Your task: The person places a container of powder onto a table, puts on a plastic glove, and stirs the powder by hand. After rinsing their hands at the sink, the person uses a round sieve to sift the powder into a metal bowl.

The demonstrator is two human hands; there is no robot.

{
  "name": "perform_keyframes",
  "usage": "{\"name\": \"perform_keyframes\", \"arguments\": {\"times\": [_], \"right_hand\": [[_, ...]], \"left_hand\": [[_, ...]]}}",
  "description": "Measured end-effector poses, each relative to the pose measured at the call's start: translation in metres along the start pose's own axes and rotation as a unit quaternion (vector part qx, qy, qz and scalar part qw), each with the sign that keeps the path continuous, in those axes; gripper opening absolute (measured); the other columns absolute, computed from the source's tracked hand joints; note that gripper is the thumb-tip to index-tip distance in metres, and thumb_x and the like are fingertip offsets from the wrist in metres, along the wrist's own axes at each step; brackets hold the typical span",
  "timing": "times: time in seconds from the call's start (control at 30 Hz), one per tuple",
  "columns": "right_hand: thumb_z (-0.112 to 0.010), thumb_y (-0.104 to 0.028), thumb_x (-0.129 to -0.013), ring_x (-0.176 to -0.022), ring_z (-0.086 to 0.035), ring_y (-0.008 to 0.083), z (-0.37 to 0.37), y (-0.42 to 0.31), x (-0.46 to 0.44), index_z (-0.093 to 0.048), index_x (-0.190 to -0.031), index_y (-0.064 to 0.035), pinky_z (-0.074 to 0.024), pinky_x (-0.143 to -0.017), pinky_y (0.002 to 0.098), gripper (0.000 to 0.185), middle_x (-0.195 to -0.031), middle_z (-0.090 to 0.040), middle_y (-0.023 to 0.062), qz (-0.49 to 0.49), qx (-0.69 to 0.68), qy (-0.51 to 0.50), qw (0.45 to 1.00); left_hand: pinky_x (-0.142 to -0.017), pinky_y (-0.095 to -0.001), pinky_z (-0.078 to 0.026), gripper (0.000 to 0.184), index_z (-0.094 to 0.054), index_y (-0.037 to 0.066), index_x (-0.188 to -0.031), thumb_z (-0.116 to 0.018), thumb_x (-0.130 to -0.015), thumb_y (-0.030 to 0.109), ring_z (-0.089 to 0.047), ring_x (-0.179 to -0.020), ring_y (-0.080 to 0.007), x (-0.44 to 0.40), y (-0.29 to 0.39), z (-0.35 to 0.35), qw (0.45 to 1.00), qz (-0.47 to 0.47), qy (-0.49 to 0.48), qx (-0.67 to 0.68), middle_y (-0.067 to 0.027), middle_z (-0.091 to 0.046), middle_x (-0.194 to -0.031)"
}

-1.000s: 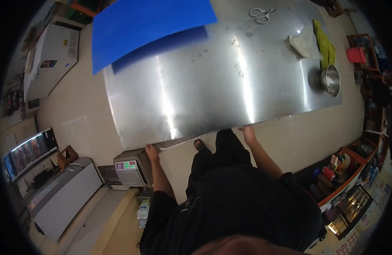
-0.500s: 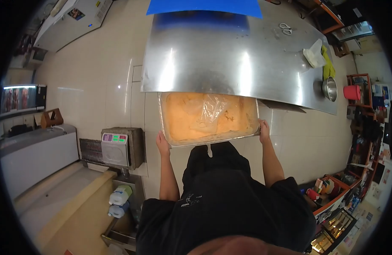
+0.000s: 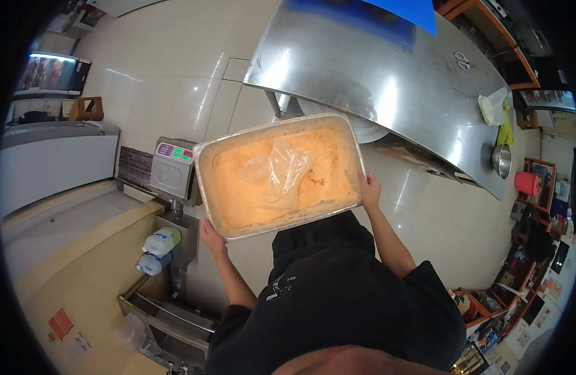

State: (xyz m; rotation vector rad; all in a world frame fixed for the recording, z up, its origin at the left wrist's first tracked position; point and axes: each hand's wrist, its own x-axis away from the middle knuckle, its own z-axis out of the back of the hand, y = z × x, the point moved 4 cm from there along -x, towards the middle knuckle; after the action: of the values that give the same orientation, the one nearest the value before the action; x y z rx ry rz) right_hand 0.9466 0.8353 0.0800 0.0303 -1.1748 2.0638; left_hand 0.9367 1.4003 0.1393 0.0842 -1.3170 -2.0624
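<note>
A large rectangular metal tray (image 3: 200,181) is held in front of my body, clear of the steel table. Orange-yellow powdery material (image 3: 238,194) covers its bottom, and a clear plastic bag (image 3: 287,172) lies on top of that. My left hand (image 3: 213,238) grips the tray's near left corner. On the right side, near the other near corner, my right hand (image 3: 370,189) is closed on the rim. The fingers are partly hidden by the tray's edge.
The steel table (image 3: 338,69) carries scissors (image 3: 462,61), a white cloth (image 3: 491,107), a yellow-green cloth (image 3: 506,127) and a metal bowl (image 3: 501,160). A digital scale (image 3: 172,169) stands left of the tray. Plastic jugs (image 3: 160,244) are at lower left.
The tray, hidden at first, has come out from beneath the tabletop and swung left, tilted in view, with both hands on it. The view has turned, so the table now lies at upper right.
</note>
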Motion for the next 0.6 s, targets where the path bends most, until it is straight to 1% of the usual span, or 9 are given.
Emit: {"name": "perform_keyframes", "arguments": {"times": [0.03,0.1,0.13,0.23,0.33,0.43,0.47,0.57,0.6], "right_hand": [[-0.065,-0.038,-0.095,-0.060,-0.034,0.0071,-0.003,0.001,0.005,-0.049,-0.067,-0.0014,-0.0301,-0.051,0.0293,0.049,-0.059,-0.039,-0.0023,-0.001,-0.011,-0.007,1.000],[-0.065,-0.039,-0.094,-0.059,-0.032,0.0085,-0.004,-0.025,0.024,-0.050,-0.067,0.0006,-0.0294,-0.050,0.0313,0.051,-0.058,-0.037,0.0007,-0.004,-0.033,-0.016,0.999],[-0.064,-0.039,-0.095,-0.059,-0.032,0.0082,-0.001,-0.041,0.027,-0.050,-0.067,0.0007,-0.0297,-0.051,0.0309,0.050,-0.058,-0.038,0.0002,0.001,-0.051,-0.023,0.998],[-0.062,-0.036,-0.097,-0.061,-0.034,0.0072,0.018,-0.071,0.041,-0.053,-0.070,0.0012,-0.0317,-0.052,0.0295,0.047,-0.060,-0.041,-0.0013,0.009,-0.110,-0.024,0.994],[-0.058,-0.034,-0.099,-0.064,-0.039,0.0063,0.040,-0.084,0.034,-0.059,-0.076,0.0017,-0.0359,-0.056,0.0272,0.043,-0.064,-0.047,-0.0021,0.018,-0.179,-0.002,0.984],[-0.056,-0.034,-0.101,-0.067,-0.043,0.0060,0.069,-0.100,0.052,-0.062,-0.082,0.0023,-0.0391,-0.060,0.0255,0.041,-0.068,-0.052,-0.0018,0.035,-0.214,0.081,0.973],[-0.055,-0.034,-0.101,-0.067,-0.044,0.0060,0.081,-0.113,0.062,-0.063,-0.083,0.0026,-0.0397,-0.060,0.0253,0.042,-0.069,-0.053,-0.0016,0.043,-0.206,0.112,0.971],[-0.054,-0.035,-0.101,-0.068,-0.045,0.0063,0.113,-0.114,0.071,-0.063,-0.083,0.0029,-0.0401,-0.061,0.0256,0.043,-0.068,-0.054,-0.0014,0.072,-0.215,0.172,0.958],[-0.054,-0.036,-0.101,-0.068,-0.045,0.0064,0.125,-0.114,0.072,-0.062,-0.082,0.0030,-0.0400,-0.061,0.0258,0.044,-0.068,-0.053,-0.0015,0.083,-0.229,0.181,0.953]], "left_hand": [[-0.083,-0.0311,-0.045,0.048,-0.062,-0.005,-0.102,-0.041,-0.106,0.037,-0.058,-0.089,-0.0177,0.003,0.007,0.014,1.000,0.007,-0.011,-0.003,-0.0088,-0.065,-0.095],[-0.077,-0.0299,-0.043,0.043,-0.058,-0.002,-0.093,-0.041,-0.106,0.036,-0.052,-0.083,-0.0145,0.031,0.058,0.028,0.998,-0.006,0.050,0.028,-0.0050,-0.059,-0.088],[-0.074,-0.0293,-0.042,0.042,-0.056,0.000,-0.088,-0.041,-0.107,0.035,-0.049,-0.080,-0.0129,0.040,0.074,0.032,0.996,-0.015,0.075,0.043,-0.0031,-0.056,-0.084],[-0.074,-0.0289,-0.042,0.045,-0.056,0.001,-0.088,-0.040,-0.107,0.038,-0.050,-0.080,-0.0130,0.024,0.040,0.068,0.998,-0.038,0.039,0.037,-0.0026,-0.056,-0.084],[-0.074,-0.0287,-0.042,0.046,-0.057,0.002,-0.088,-0.037,-0.107,0.040,-0.050,-0.079,-0.0127,0.031,0.106,0.044,0.996,-0.029,0.036,0.076,-0.0011,-0.054,-0.083],[-0.075,-0.0292,-0.043,0.046,-0.057,0.003,-0.089,-0.036,-0.107,0.039,-0.050,-0.080,-0.0125,-0.014,0.108,0.035,0.982,-0.113,-0.058,0.137,-0.0010,-0.053,-0.084],[-0.075,-0.0291,-0.043,0.043,-0.057,0.004,-0.088,-0.035,-0.107,0.036,-0.049,-0.079,-0.0118,-0.014,0.131,0.022,0.959,-0.063,-0.110,0.255,-0.0004,-0.052,-0.083],[-0.076,-0.0293,-0.042,0.041,-0.056,0.004,-0.088,-0.036,-0.106,0.034,-0.047,-0.080,-0.0117,-0.037,0.143,-0.016,0.960,-0.176,-0.132,0.172,0.0004,-0.051,-0.081],[-0.076,-0.0289,-0.041,0.038,-0.054,0.004,-0.088,-0.039,-0.105,0.035,-0.045,-0.080,-0.0122,-0.029,0.162,-0.032,0.946,-0.117,-0.154,0.259,0.0015,-0.049,-0.082]]}}
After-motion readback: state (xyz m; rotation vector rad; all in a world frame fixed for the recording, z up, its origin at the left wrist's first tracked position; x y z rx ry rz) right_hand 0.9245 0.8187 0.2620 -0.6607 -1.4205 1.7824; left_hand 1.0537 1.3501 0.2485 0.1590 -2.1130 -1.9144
